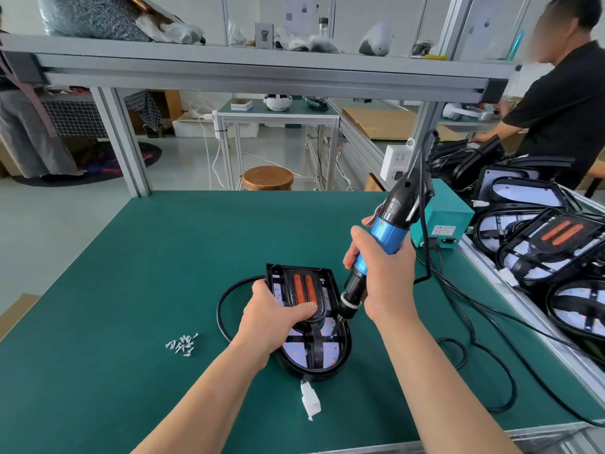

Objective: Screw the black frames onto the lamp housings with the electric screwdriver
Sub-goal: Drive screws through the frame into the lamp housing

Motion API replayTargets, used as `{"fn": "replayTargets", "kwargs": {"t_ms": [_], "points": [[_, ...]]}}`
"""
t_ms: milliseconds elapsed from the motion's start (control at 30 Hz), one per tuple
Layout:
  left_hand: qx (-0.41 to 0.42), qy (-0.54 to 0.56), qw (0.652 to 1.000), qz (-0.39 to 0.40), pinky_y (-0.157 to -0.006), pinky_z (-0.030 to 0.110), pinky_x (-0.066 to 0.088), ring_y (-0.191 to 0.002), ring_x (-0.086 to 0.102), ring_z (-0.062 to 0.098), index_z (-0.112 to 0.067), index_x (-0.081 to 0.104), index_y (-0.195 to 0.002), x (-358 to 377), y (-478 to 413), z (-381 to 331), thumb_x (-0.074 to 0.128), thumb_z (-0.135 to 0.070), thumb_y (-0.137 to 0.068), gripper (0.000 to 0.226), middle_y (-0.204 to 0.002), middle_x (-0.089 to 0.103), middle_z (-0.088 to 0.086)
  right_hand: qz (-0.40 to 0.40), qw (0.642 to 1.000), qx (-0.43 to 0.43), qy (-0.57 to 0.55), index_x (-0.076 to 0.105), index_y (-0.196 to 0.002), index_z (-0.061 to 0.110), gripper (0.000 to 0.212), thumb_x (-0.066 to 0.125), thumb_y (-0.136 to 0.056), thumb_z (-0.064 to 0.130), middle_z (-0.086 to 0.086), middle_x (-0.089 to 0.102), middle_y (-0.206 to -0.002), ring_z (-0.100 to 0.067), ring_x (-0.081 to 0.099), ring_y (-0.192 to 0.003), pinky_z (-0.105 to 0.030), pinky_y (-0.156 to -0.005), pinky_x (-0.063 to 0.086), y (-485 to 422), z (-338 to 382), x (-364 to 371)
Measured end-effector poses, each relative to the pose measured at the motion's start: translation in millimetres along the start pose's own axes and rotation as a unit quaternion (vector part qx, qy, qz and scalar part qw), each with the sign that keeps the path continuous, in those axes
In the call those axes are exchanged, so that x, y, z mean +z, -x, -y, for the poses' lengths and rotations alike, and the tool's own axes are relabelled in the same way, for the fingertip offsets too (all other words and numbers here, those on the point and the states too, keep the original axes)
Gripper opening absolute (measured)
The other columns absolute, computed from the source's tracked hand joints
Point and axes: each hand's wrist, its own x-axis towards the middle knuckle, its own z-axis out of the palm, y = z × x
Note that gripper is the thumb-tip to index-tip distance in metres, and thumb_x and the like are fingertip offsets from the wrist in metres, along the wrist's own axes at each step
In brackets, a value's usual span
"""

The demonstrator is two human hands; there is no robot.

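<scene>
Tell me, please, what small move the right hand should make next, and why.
Probably press the electric screwdriver down and run it: the right hand holds its bit at the black frame inside the lamp housing, while the left hand grips that housing.

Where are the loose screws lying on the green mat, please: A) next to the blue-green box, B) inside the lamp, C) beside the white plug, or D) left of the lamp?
D: the small heap of screws lies on the mat left of the lamp, apart from the left hand gripping it; the right hand holds the screwdriver on the other side.
</scene>
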Motion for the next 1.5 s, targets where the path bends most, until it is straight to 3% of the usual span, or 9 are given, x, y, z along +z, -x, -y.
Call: {"fn": "replayTargets", "kwargs": {"t_ms": [233, 367, 467, 700, 933, 1100, 1233, 1400, 1500], "points": [[0.013, 0.004, 1.000, -0.005, -0.075, 0.034, 0.056, -0.094, 0.068, 0.019, -0.023, 0.046, -0.113, 1.1, -2.6, 1.4, 0.086, -0.047, -0.053, 0.076, -0.105, 0.068, -0.002, 0.025, 1.000, -0.015, 0.009, 0.049, -0.083, 0.017, 0.019, 0.065, -0.077, 0.010, 0.002, 0.050, -0.052, -0.019, 0.048, -0.043, -0.028, -0.052, 0.045, -2.6, -2.9, 6.9], [0.017, 0.002, 1.000, -0.010, -0.078, 0.039, 0.057, -0.094, 0.068, 0.020, -0.024, 0.045, -0.107, 4.2, -3.0, 2.7, 0.084, -0.048, -0.050, 0.073, -0.103, 0.068, -0.002, 0.035, 0.999, -0.001, -0.003, 0.048, -0.082, 0.015, 0.019, 0.064, -0.076, 0.006, -0.004, 0.048, -0.059, -0.019, 0.048, -0.042, -0.027, -0.050, 0.044, -3.6, -7.1, 6.3], [0.012, 0.011, 1.000, -0.006, -0.076, 0.034, 0.055, -0.094, 0.067, 0.018, -0.023, 0.046, -0.114, 3.7, -2.4, 4.8, 0.088, -0.044, -0.056, 0.074, -0.106, 0.068, -0.002, 0.067, 0.998, 0.010, -0.016, 0.051, -0.081, 0.017, 0.019, 0.066, -0.074, 0.008, -0.010, 0.046, -0.056, -0.022, 0.046, -0.043, -0.029, -0.053, 0.044, -4.9, -9.3, 3.1], [0.003, 0.016, 1.000, 0.004, -0.072, 0.030, 0.051, -0.099, 0.065, 0.017, -0.019, 0.042, -0.127, 2.5, -2.0, 3.6, 0.087, -0.045, -0.057, 0.087, -0.110, 0.065, -0.002, 0.135, 0.990, 0.030, -0.037, 0.061, -0.100, 0.018, 0.028, 0.070, -0.074, 0.023, -0.010, 0.053, -0.056, -0.024, 0.049, -0.052, -0.029, -0.061, 0.048, -8.2, -8.9, -4.8], [-0.007, 0.007, 1.000, 0.012, -0.077, 0.033, 0.051, -0.102, 0.063, 0.019, -0.018, 0.041, -0.127, -0.1, -3.5, 2.6, 0.086, -0.049, -0.052, 0.093, -0.115, 0.063, 0.001, 0.078, 0.982, 0.028, -0.169, 0.059, -0.095, 0.016, 0.016, 0.063, -0.082, 0.009, -0.005, 0.048, -0.058, -0.019, 0.046, -0.050, -0.027, -0.054, 0.042, -22.1, 15.6, -17.1], [-0.009, 0.009, 1.000, 0.012, -0.072, 0.030, 0.051, -0.098, 0.064, 0.017, -0.021, 0.043, -0.118, -0.5, -2.6, 2.8, 0.087, -0.049, -0.051, 0.084, -0.109, 0.065, -0.001, -0.010, 0.948, 0.100, -0.303, 0.058, -0.092, 0.017, 0.008, 0.063, -0.090, 0.012, 0.002, 0.051, -0.067, -0.009, 0.047, -0.053, -0.019, -0.052, 0.044, -26.6, 19.1, -27.9], [-0.012, 0.008, 1.000, 0.018, -0.072, 0.030, 0.050, -0.100, 0.063, 0.018, -0.017, 0.039, -0.133, -1.1, -2.6, 2.1, 0.089, -0.044, -0.062, 0.091, -0.113, 0.063, 0.000, -0.093, 0.892, 0.191, -0.398, 0.056, -0.095, 0.013, 0.013, 0.066, -0.087, 0.014, 0.004, 0.053, -0.067, -0.005, 0.050, -0.052, -0.016, -0.051, 0.046, -15.6, -6.7, -33.3], [-0.013, 0.004, 1.000, 0.014, -0.068, 0.027, 0.047, -0.100, 0.062, 0.017, -0.015, 0.036, -0.139, -1.8, 0.4, -0.3, 0.089, -0.043, -0.065, 0.095, -0.116, 0.062, 0.000, -0.114, 0.836, 0.260, -0.471, 0.059, -0.094, 0.011, 0.008, 0.062, -0.094, 0.019, 0.007, 0.053, -0.066, -0.004, 0.052, -0.051, -0.015, -0.051, 0.047, -5.0, -44.8, -39.4], [-0.012, 0.005, 1.000, 0.008, -0.070, 0.029, 0.049, -0.099, 0.064, 0.017, -0.018, 0.041, -0.131, -1.5, 2.1, -2.1, 0.089, -0.044, -0.062, 0.088, -0.112, 0.064, -0.002, -0.104, 0.827, 0.282, -0.476, 0.058, -0.094, 0.011, 0.015, 0.067, -0.086, 0.019, 0.006, 0.051, -0.068, -0.005, 0.052, -0.052, -0.016, -0.050, 0.047, -2.0, -60.9, -38.8]]}}
